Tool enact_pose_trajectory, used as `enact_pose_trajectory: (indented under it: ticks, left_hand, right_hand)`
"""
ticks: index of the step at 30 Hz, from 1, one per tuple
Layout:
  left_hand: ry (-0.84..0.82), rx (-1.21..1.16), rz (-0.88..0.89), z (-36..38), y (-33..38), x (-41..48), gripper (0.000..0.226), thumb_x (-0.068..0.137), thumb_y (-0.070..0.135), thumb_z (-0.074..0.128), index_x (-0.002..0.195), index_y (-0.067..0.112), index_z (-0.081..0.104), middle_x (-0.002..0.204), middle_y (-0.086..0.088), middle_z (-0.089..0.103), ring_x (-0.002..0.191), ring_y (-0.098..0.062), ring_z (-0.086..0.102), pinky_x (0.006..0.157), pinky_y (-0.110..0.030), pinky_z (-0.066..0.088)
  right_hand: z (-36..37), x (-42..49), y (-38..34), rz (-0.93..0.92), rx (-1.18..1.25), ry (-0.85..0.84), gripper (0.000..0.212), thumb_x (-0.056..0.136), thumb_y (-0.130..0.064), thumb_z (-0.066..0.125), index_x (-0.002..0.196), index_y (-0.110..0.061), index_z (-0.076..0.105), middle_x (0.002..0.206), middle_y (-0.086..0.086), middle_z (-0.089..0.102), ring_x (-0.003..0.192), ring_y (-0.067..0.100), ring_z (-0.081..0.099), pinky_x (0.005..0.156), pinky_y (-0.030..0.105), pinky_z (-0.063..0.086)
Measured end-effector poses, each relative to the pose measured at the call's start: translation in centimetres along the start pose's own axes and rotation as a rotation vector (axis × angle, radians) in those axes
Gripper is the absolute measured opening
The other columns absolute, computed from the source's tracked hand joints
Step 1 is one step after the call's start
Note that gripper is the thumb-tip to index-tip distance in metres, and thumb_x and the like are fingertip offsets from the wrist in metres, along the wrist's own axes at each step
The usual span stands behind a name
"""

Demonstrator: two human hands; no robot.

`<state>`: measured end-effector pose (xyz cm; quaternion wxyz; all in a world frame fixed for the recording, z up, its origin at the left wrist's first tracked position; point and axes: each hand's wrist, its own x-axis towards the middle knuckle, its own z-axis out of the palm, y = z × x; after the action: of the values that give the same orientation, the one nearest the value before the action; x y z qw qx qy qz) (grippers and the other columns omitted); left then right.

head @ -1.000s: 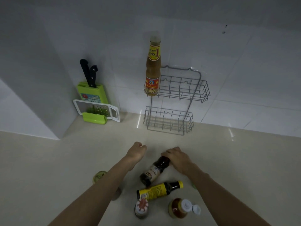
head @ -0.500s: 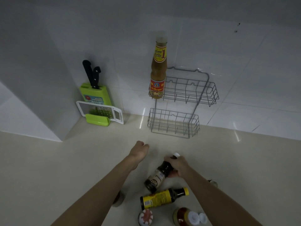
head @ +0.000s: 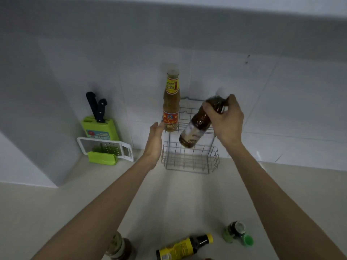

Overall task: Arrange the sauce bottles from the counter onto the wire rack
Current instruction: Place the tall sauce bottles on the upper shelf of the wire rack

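Observation:
My right hand [head: 226, 121] grips the neck of a dark sauce bottle [head: 195, 128], tilted in the air in front of the upper shelf of the wire rack [head: 189, 162]. A tall orange-brown sauce bottle [head: 171, 102] stands at the left end of that upper shelf. With fingers apart and nothing in it, my left hand [head: 155, 141] hovers beside the tall bottle's base. The lower shelf holds nothing. On the counter near me lie a yellow-labelled bottle [head: 184, 247], a green-capped jar [head: 237, 233] and a pale-lidded jar [head: 119, 247].
A green knife block [head: 99, 126] with two black-handled knives and a white-and-green grater [head: 105, 149] stand at the back left, by a white wall corner [head: 47, 147]. The tiled wall runs behind the rack.
My right hand has lifted the dark bottle off the counter and carried it up to the rack. My left hand has risen from the counter to the tall bottle's base.

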<state>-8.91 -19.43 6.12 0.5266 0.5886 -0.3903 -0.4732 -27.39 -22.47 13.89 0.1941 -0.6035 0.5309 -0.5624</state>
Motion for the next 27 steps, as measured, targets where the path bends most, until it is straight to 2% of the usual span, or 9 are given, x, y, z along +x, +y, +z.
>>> enact_pose_trajectory:
  ticks: [2, 5, 8, 11, 14, 16, 20, 23, 27]
  left_hand:
    - [-0.022, -0.047, 0.048, 0.2, 2.2, 0.8, 0.059, 0.095, 0.056, 0.025, 0.148, 0.032, 0.016, 0.157, 0.007, 0.019, 0.140, -0.010, 0.020, 0.106, -0.029, 0.014]
    - [-0.071, -0.079, 0.080, 0.5, 4.3, 1.8, 0.056, 0.097, 0.054, 0.018, 0.149, 0.031, 0.016, 0.156, 0.006, 0.020, 0.121, 0.002, 0.023, 0.100, -0.025, 0.014]
    - [-0.101, -0.099, 0.060, 0.5, 5.2, 2.3, 0.054, 0.098, 0.053, 0.017, 0.146, 0.030, 0.026, 0.151, 0.001, 0.031, 0.110, -0.001, 0.031, 0.095, -0.027, 0.018]
    - [-0.167, -0.139, 0.041, 0.5, 5.3, 2.7, 0.045, 0.098, 0.053, 0.014, 0.134, 0.038, 0.036, 0.141, 0.002, 0.041, 0.116, -0.007, 0.039, 0.096, -0.028, 0.023]
    - [-0.181, -0.140, 0.040, 0.5, 5.0, 3.0, 0.052, 0.097, 0.054, 0.013, 0.139, 0.032, 0.035, 0.147, -0.003, 0.039, 0.110, -0.008, 0.041, 0.097, -0.030, 0.024]
    - [-0.187, -0.145, 0.037, 0.4, 5.0, 3.0, 0.052, 0.098, 0.053, 0.013, 0.139, 0.031, 0.036, 0.148, -0.004, 0.039, 0.109, -0.008, 0.041, 0.098, -0.030, 0.025]
    - [-0.204, -0.145, 0.049, 0.5, 5.2, 2.9, 0.038, 0.098, 0.052, 0.012, 0.120, 0.039, 0.040, 0.146, -0.004, 0.041, 0.107, -0.007, 0.043, 0.097, -0.030, 0.026]
    - [-0.206, -0.145, 0.048, 0.4, 4.8, 3.1, 0.044, 0.098, 0.053, 0.012, 0.126, 0.037, 0.041, 0.146, -0.004, 0.040, 0.108, -0.007, 0.043, 0.097, -0.029, 0.027]
    - [-0.228, -0.135, 0.055, 0.4, 4.4, 3.5, 0.051, 0.098, 0.053, 0.010, 0.134, 0.033, 0.039, 0.146, -0.004, 0.041, 0.114, -0.009, 0.042, 0.099, -0.030, 0.027]
  right_hand:
    - [0.4, 2.4, -1.8, -0.055, 0.077, 0.067, 0.042, 0.076, -0.044, 0.069, 0.106, -0.019, 0.055, 0.107, -0.001, 0.062, 0.096, 0.012, 0.059, 0.081, 0.028, 0.051]
    - [1.9, 4.3, -2.5, -0.137, 0.045, 0.068, 0.041, 0.079, -0.039, 0.070, 0.105, -0.013, 0.052, 0.105, 0.003, 0.057, 0.093, 0.014, 0.056, 0.081, 0.030, 0.052]
    - [3.8, 5.2, -1.9, -0.171, -0.068, -0.052, 0.047, 0.079, -0.037, 0.074, 0.108, -0.009, 0.050, 0.101, 0.004, 0.053, 0.089, 0.017, 0.054, 0.073, 0.030, 0.049]
    - [5.0, 5.6, -0.9, -0.174, -0.116, -0.153, 0.045, 0.076, -0.041, 0.076, 0.102, -0.018, 0.047, 0.098, 0.002, 0.058, 0.081, 0.019, 0.058, 0.065, 0.027, 0.045]
    - [5.7, 5.7, -0.1, -0.164, -0.141, -0.200, 0.046, 0.074, -0.044, 0.077, 0.098, -0.025, 0.042, 0.093, -0.007, 0.059, 0.075, 0.014, 0.058, 0.055, 0.016, 0.038]
    - [6.1, 5.6, 0.4, -0.134, -0.166, -0.204, 0.049, 0.073, -0.048, 0.076, 0.101, -0.023, 0.045, 0.095, -0.005, 0.062, 0.076, 0.014, 0.058, 0.054, 0.016, 0.035]
    - [6.4, 5.6, 0.6, -0.036, -0.202, -0.172, 0.053, 0.070, -0.062, 0.071, 0.097, -0.027, 0.042, 0.093, -0.008, 0.058, 0.081, 0.014, 0.057, 0.064, 0.026, 0.041]
    - [6.2, 5.2, 1.3, 0.015, -0.184, -0.309, 0.055, 0.072, -0.067, 0.066, 0.105, -0.026, 0.050, 0.102, -0.004, 0.064, 0.087, 0.014, 0.058, 0.074, 0.029, 0.046]
    - [6.1, 4.2, 2.5, 0.021, -0.065, -0.402, 0.054, 0.079, -0.057, 0.066, 0.123, -0.030, 0.048, 0.117, -0.001, 0.065, 0.095, 0.013, 0.060, 0.078, 0.028, 0.050]
